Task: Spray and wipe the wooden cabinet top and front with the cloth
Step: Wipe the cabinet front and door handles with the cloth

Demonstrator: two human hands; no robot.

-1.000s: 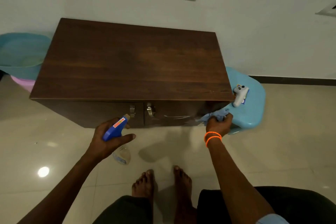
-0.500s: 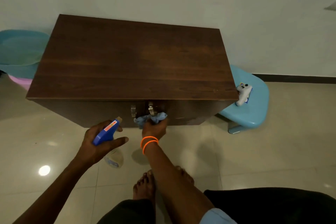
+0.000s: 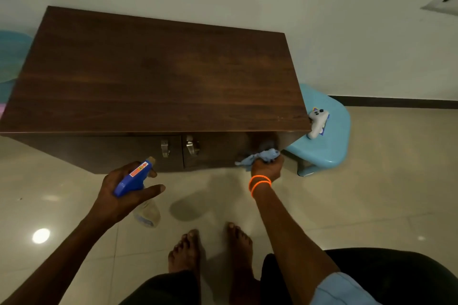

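Observation:
A dark wooden cabinet (image 3: 158,77) stands against the wall, with two doors and metal handles (image 3: 178,147) on its front. My right hand (image 3: 269,168), with orange bands at the wrist, grips a light blue cloth (image 3: 260,157) and presses it against the right door near its lower right. My left hand (image 3: 124,188) holds a spray bottle (image 3: 135,177) with a blue trigger head and a clear body, in front of the left door and pointed at the cabinet.
A light blue plastic stool (image 3: 329,141) stands right of the cabinet with a white controller (image 3: 316,121) on it. Blue and pink tubs (image 3: 10,57) sit at the cabinet's left. My bare feet (image 3: 210,255) stand on the glossy tiled floor below.
My right hand swept the cloth from the right door's right end to the handles, then back to the right end. The left hand with the bottle stayed roughly in place.

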